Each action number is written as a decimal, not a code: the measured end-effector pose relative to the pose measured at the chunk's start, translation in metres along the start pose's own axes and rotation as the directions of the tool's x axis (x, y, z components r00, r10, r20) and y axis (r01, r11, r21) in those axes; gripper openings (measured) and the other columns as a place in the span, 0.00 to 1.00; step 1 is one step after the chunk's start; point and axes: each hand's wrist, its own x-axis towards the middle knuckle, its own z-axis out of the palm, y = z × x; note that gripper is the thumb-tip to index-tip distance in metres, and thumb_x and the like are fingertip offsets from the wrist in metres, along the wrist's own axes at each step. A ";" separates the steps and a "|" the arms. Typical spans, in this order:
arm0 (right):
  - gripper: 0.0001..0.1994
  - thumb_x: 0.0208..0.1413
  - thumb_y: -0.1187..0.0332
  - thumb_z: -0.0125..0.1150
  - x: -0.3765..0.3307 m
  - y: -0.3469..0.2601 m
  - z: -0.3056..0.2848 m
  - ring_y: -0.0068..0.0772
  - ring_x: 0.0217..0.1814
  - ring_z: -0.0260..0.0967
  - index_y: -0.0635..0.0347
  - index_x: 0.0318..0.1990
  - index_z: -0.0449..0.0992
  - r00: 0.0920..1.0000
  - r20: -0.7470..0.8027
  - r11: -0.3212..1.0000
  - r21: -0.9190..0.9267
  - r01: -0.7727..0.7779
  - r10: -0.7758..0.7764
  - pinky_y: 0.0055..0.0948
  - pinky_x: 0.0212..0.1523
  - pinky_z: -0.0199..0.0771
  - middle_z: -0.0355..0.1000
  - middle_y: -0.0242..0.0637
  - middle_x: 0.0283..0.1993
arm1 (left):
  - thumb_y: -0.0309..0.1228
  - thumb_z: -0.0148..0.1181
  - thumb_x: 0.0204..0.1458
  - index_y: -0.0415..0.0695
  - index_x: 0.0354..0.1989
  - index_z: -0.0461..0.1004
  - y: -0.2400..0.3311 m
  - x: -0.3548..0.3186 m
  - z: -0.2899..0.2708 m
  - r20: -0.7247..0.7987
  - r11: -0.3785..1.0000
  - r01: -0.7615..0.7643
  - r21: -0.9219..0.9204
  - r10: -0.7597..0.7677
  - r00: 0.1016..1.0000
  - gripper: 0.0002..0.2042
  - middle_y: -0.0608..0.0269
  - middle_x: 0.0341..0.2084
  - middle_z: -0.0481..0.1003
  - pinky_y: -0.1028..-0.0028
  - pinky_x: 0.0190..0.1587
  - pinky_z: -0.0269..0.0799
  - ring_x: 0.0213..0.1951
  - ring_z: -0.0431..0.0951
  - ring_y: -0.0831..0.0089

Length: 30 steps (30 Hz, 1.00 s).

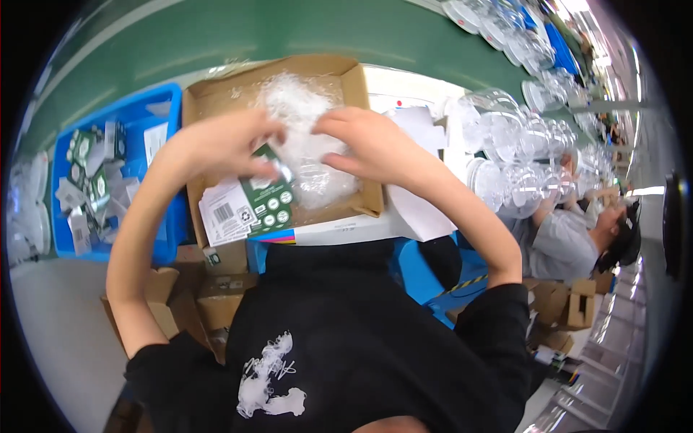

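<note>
A shallow cardboard tray [351, 83] in front of me holds a heap of crinkled clear plastic [314, 169]. My left hand [234, 144], blurred by motion, hovers at the left of this heap with thumb and fingers apart. Below its thumb lies a green and white printed card [271, 200]. Several white cards [222, 214] with barcodes are stacked beside it at the tray's near left corner. My right hand [372, 144] reaches over the tray's right side. Its fingers are spread and curved toward the plastic, and nothing shows between them; whether the fingertips touch it I cannot tell.
On the left stands a blue bin [170, 216] with small green and white boxes [97, 169]. White paper [426, 209] lies right of the tray. Farther right are rows of clear plastic domes [498, 130] and a person in grey [567, 242]. Open cartons [224, 285] sit below the table.
</note>
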 end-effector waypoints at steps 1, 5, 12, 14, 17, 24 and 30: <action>0.20 0.48 0.64 0.63 0.007 0.005 0.002 0.47 0.52 0.69 0.59 0.49 0.73 1.000 -0.018 1.000 -0.017 -0.025 0.025 0.40 0.50 0.70 0.71 0.43 0.48 | 0.38 0.71 0.39 0.43 0.49 0.68 0.013 -0.005 -0.003 0.134 0.987 0.151 0.055 -0.157 0.978 0.28 0.52 0.42 0.68 0.66 0.45 0.69 0.42 0.71 0.55; 0.21 0.47 0.63 0.65 0.039 0.032 0.023 0.46 0.49 0.70 0.56 0.50 0.73 0.995 0.010 0.995 -0.042 -0.095 0.095 0.40 0.48 0.71 0.72 0.42 0.45 | 0.33 0.72 0.35 0.45 0.47 0.69 0.028 -0.015 0.026 0.058 0.974 0.170 0.151 -0.181 0.982 0.27 0.51 0.40 0.69 0.61 0.46 0.70 0.44 0.72 0.51; 0.11 0.52 0.64 0.58 0.044 0.057 0.048 0.45 0.45 0.71 0.57 0.41 0.74 0.995 -0.058 0.995 0.058 -0.083 0.086 0.40 0.45 0.73 0.72 0.40 0.40 | 0.19 0.67 0.38 0.44 0.53 0.68 0.037 -0.011 0.027 -0.012 0.960 0.243 -0.143 -0.247 0.969 0.28 0.62 0.20 0.65 0.73 0.30 0.65 0.24 0.66 0.72; 0.10 0.53 0.64 0.57 0.041 0.057 0.054 0.45 0.44 0.71 0.58 0.39 0.74 0.993 -0.075 0.993 0.072 -0.091 0.096 0.40 0.45 0.73 0.72 0.40 0.39 | 0.18 0.66 0.40 0.45 0.53 0.67 0.036 -0.012 0.027 -0.025 0.942 0.268 -0.203 -0.279 0.960 0.28 0.60 0.22 0.72 0.74 0.30 0.66 0.24 0.69 0.73; 0.10 0.52 0.63 0.58 0.041 0.056 0.059 0.45 0.44 0.71 0.59 0.38 0.74 0.974 -0.219 0.999 0.010 -0.049 0.050 0.40 0.44 0.73 0.72 0.40 0.38 | 0.18 0.65 0.42 0.40 0.48 0.67 0.034 -0.015 0.030 -0.056 0.882 0.341 -0.324 -0.378 0.924 0.22 0.57 0.28 0.78 0.75 0.31 0.70 0.25 0.74 0.75; 0.09 0.50 0.64 0.60 0.041 0.053 0.058 0.46 0.43 0.72 0.60 0.34 0.75 0.978 -0.197 0.998 0.030 -0.062 0.066 0.42 0.42 0.74 0.72 0.40 0.36 | 0.20 0.67 0.44 0.37 0.33 0.75 0.011 -0.027 0.041 -0.139 0.854 0.282 -0.437 -0.374 0.917 0.09 0.70 0.25 0.75 0.82 0.29 0.66 0.26 0.70 0.86; 0.09 0.49 0.66 0.60 0.042 0.054 0.064 0.47 0.41 0.73 0.62 0.32 0.76 0.971 -0.229 0.997 0.001 -0.077 0.075 0.42 0.41 0.74 0.72 0.42 0.34 | 0.20 0.65 0.46 0.35 0.36 0.79 0.022 -0.021 0.034 -0.093 0.894 0.280 -0.350 -0.331 0.939 0.08 0.62 0.36 0.76 0.78 0.38 0.71 0.36 0.75 0.77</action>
